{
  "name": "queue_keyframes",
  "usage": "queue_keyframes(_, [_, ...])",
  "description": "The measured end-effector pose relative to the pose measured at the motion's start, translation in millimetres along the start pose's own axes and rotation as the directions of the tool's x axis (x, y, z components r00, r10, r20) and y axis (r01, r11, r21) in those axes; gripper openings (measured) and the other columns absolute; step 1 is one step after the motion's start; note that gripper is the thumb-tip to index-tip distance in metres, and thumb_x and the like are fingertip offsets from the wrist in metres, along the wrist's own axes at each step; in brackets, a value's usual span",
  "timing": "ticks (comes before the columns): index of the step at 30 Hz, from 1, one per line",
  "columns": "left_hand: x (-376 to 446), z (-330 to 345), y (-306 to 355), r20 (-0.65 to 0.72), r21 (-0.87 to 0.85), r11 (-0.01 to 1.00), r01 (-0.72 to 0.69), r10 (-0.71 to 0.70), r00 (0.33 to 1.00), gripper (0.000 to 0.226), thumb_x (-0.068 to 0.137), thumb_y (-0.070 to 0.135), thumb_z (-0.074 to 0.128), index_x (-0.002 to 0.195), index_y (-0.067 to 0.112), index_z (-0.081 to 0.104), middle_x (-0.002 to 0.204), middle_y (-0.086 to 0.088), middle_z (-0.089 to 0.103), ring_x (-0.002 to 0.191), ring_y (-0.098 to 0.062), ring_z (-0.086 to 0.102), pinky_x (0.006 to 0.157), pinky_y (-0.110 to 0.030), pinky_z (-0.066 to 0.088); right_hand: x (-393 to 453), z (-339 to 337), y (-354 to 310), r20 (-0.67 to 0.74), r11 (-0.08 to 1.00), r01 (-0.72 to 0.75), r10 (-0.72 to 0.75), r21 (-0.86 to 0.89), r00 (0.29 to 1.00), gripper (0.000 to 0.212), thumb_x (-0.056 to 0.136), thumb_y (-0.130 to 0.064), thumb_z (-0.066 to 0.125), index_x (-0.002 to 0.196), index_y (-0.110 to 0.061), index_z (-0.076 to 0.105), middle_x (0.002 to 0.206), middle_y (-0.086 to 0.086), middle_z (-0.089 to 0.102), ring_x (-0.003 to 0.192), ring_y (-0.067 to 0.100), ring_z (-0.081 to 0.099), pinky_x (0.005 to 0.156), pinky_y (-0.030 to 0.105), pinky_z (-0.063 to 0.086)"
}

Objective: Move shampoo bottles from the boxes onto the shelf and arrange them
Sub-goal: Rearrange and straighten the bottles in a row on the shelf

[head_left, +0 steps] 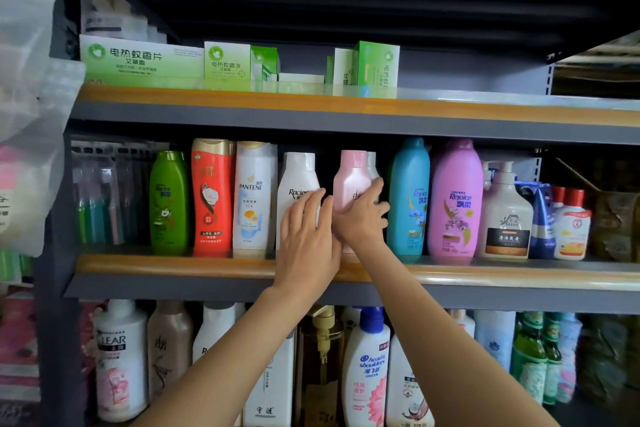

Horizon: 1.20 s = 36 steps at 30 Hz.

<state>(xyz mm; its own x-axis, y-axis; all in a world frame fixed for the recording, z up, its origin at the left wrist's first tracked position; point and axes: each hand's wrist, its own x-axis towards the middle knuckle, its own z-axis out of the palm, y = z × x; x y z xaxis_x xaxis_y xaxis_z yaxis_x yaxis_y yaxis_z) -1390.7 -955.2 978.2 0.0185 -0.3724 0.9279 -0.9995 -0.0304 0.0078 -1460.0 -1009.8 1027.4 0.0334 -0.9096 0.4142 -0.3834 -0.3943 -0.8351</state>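
Racier bottle (298, 184) left of capped bottle (351, 180), both on middle shelf (485, 276).

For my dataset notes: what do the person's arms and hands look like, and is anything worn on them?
Both forearms are bare, with no sleeves in view. The left hand and the right hand wear no gloves; no rings, watch or bracelet show.

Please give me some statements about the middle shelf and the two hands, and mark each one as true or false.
1. The right hand holds the pale pink plastic bottle. True.
2. The left hand lies on the tall red bottle with a gold cap. False: it rests on the white Racien bottle.
3. The round pink Rejoice bottle stands right of the blue Rejoice bottle. True.
4. The green bottle lies on its side. False: it stands upright.
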Motion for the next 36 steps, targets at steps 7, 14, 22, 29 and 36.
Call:
queue_keyframes(7, [5.8,-3.7,1.1,0.002,0.045,0.999,-0.029,0.029,1.0,0.051,0.077,0.018,0.035,0.119,0.003,0.06,0.125,-0.011,0.06,0.118,-0.028,0.055,0.1,-0.044,0.042,1.2,-2.0,0.6,0.04,1.0,-0.029,0.03,-0.01,0.999,0.104,0.078,-0.039,0.07,0.147,-0.016,-0.004,0.138,0.023,0.026,0.125,0.041,0.035,0.1,0.045,0.034])
queue_keyframes(14, [37.7,-9.1,0.4,-0.01,0.148,0.977,-0.152,0.155,0.988,0.043,0.076,0.012,0.039,0.109,0.013,0.067,0.121,-0.013,0.063,0.119,-0.031,0.055,0.104,-0.052,0.034,3.3,-11.1,1.8,0.039,0.989,0.042,-0.048,0.14,0.998,0.093,0.083,-0.029,0.066,0.147,-0.009,0.002,0.143,0.025,0.025,0.131,0.04,0.031,0.108,0.046,0.031])
queue_keyframes(22, [61.5,-1.9,1.5,0.0,0.238,0.963,-0.128,0.132,0.991,0.05,0.065,0.009,0.076,0.114,0.008,0.064,0.108,-0.012,0.068,0.111,-0.028,0.061,0.108,-0.047,0.03,-1.5,-28.3,12.1,0.091,0.971,0.147,-0.132,-0.187,0.987,0.043,0.088,-0.026,0.054,0.118,0.0,0.038,0.12,0.017,0.049,0.11,0.035,0.051,0.089,0.04,0.044])
queue_keyframes(29, [84.0,-12.1,-2.3,0.202,0.256,0.952,-0.166,0.115,0.973,0.06,0.098,0.032,0.036,0.149,0.011,0.012,0.143,-0.009,0.04,0.138,-0.023,0.026,0.116,-0.041,-0.005,-6.1,-16.4,18.6,0.223,0.939,0.122,-0.051,-0.32,0.974,0.079,0.068,-0.049,0.074,0.125,-0.008,0.037,0.125,0.01,0.046,0.113,0.028,0.052,0.094,0.041,0.046])
queue_keyframes(36, [95.0,-16.5,-4.1,0.269,0.209,0.97,-0.124,0.065,0.961,0.058,0.098,0.039,0.036,0.146,0.012,0.02,0.136,-0.006,0.045,0.129,-0.023,0.038,0.116,-0.041,-0.003,-2.3,-19.4,20.6,0.257,0.922,0.176,-0.087,-0.346,0.962,0.066,0.067,-0.052,0.074,0.107,-0.011,0.043,0.117,0.009,0.054,0.107,0.025,0.053,0.088,0.039,0.047])
